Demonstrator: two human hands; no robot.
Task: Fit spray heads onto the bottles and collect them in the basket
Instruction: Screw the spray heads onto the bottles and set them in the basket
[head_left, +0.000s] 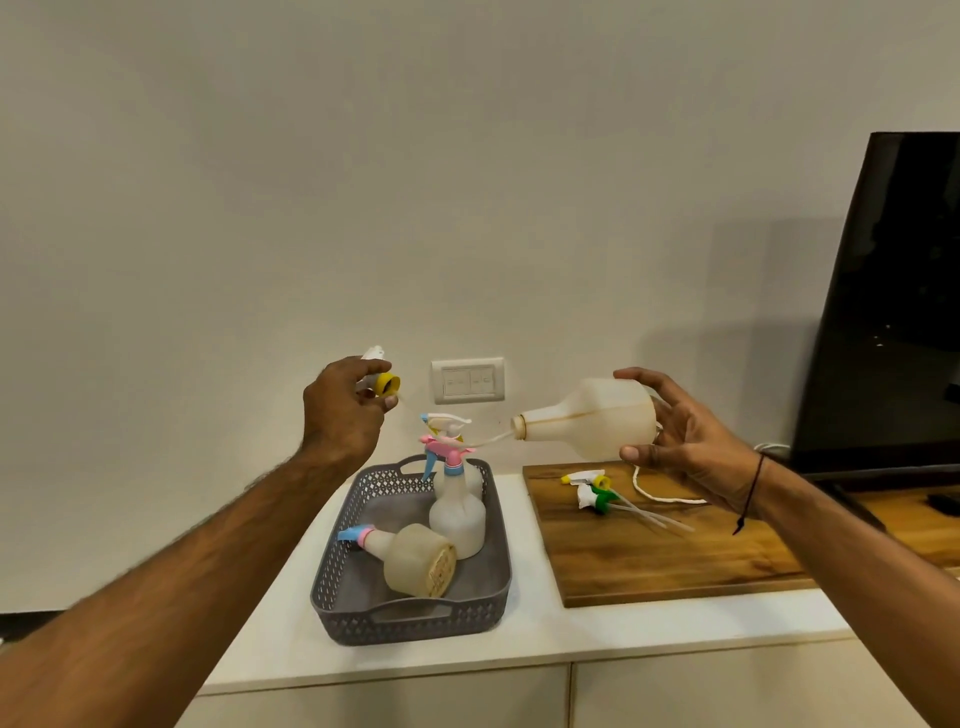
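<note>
My left hand holds up a white spray head with a yellow collar; its thin tube runs right to the mouth of a translucent bottle. That bottle lies sideways in the air, gripped at its base by my right hand. Below, the grey lattice basket holds three bottles with heads fitted: two upright at the back and one lying on its side. Two loose spray heads, one yellow and one green, lie on the wooden board.
The wooden board sits on the white counter right of the basket. A white cord lies on it. A black screen stands at the right. A wall socket is behind the basket.
</note>
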